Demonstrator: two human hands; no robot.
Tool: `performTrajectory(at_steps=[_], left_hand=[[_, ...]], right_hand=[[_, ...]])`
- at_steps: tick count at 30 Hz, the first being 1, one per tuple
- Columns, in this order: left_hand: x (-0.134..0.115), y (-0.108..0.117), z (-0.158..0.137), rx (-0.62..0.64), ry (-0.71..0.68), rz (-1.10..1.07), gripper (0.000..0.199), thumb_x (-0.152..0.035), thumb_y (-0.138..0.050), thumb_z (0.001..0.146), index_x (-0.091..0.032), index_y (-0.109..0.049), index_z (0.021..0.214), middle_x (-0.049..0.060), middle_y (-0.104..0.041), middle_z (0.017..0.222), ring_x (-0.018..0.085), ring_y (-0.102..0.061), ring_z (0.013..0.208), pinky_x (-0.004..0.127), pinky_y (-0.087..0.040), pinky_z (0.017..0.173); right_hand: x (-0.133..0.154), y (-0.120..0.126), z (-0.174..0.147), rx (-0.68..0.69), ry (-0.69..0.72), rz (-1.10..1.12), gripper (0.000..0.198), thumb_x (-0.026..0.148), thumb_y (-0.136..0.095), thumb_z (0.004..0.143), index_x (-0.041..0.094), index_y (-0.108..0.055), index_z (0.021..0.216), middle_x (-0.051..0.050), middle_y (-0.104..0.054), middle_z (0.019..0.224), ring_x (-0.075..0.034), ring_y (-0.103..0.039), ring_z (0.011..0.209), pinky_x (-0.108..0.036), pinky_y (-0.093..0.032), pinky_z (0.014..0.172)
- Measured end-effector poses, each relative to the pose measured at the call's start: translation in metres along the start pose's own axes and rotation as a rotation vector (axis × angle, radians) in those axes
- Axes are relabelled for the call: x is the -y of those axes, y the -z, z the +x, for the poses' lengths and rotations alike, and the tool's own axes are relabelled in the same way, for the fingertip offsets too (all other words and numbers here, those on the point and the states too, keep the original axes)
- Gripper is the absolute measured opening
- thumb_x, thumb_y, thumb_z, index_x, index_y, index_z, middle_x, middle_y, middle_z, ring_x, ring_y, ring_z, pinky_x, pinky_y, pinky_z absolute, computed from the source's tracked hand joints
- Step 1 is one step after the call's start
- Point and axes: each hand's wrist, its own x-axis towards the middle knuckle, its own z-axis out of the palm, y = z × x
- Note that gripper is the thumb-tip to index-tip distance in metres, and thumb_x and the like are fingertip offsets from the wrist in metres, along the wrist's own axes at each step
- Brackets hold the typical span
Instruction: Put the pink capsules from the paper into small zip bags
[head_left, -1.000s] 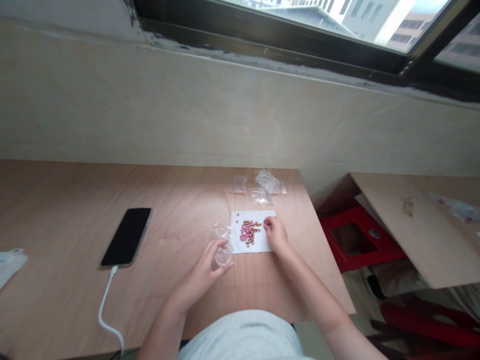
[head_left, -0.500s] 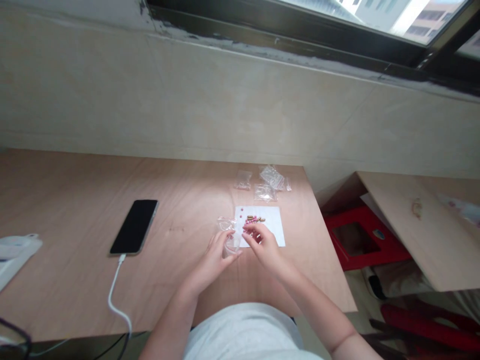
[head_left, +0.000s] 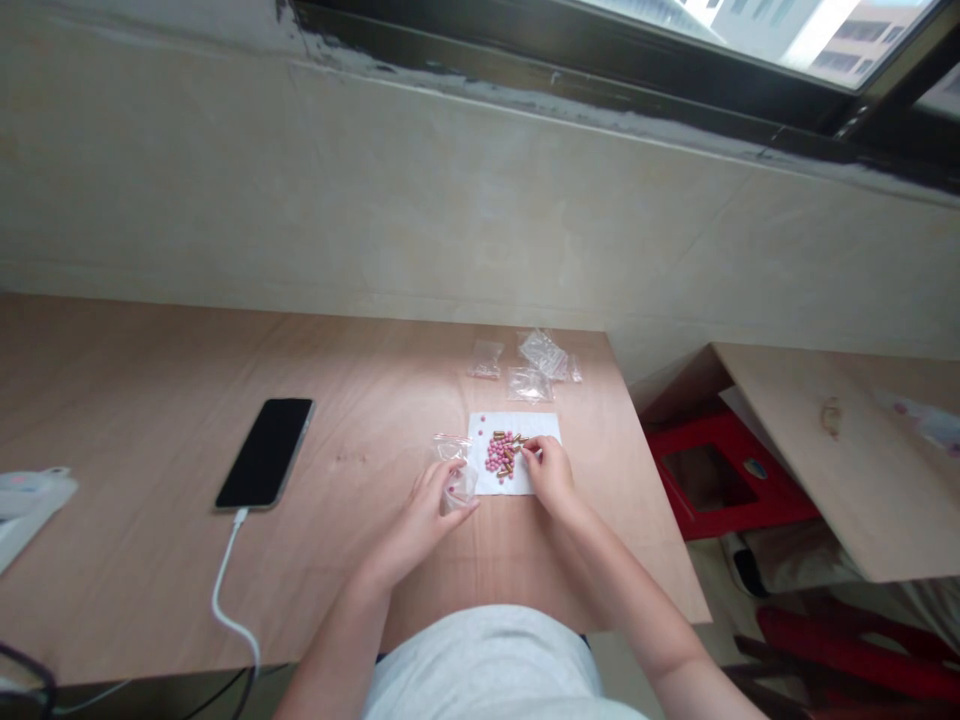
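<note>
Right hand [head_left: 553, 478] has swung away from the bag since half a second ago and is back at the far-right edge of the pile. That pile is pink beads [head_left: 495, 457] mixed with gold pieces [head_left: 499, 435], all sitting on a square of white paper [head_left: 540, 426], with two pink ones off on their own near the top left corner. Its fingertips are close together right at a gold piece, but I honestly can't tell if they're pinching it.

Left hand [head_left: 420, 518] has thumb and fingers clamped on a clear bag [head_left: 452, 449] just beside the paper. Looks like a pink bead or so is in there, hard to be sure through the plastic. So I'd call it early days: nearly everything's still out on the paper.

Further out, more clear packets [head_left: 529, 385] lie behind the paper, contents too blurry to read. Phone [head_left: 265, 455] is well off to the left on the wooden table [head_left: 375, 400], white cable [head_left: 223, 590] plugged in.
</note>
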Motion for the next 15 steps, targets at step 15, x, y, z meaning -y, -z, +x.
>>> performTrajectory(at_steps=[15], left_hand=[[-0.002,-0.001,0.002,0.014,-0.035,-0.015,0.040,-0.029,-0.056,0.074,-0.022,-0.044,0.112,0.007,-0.048,0.112,0.022,-0.045,0.108,0.036,-0.035,0.094]], right_hand=[[-0.009,-0.002,0.020,-0.036,0.001,-0.007,0.013,0.018,-0.051,0.070,0.016,-0.059,0.079,-0.006,-0.054,0.082,-0.016,-0.050,0.073,-0.030,-0.040,0.071]])
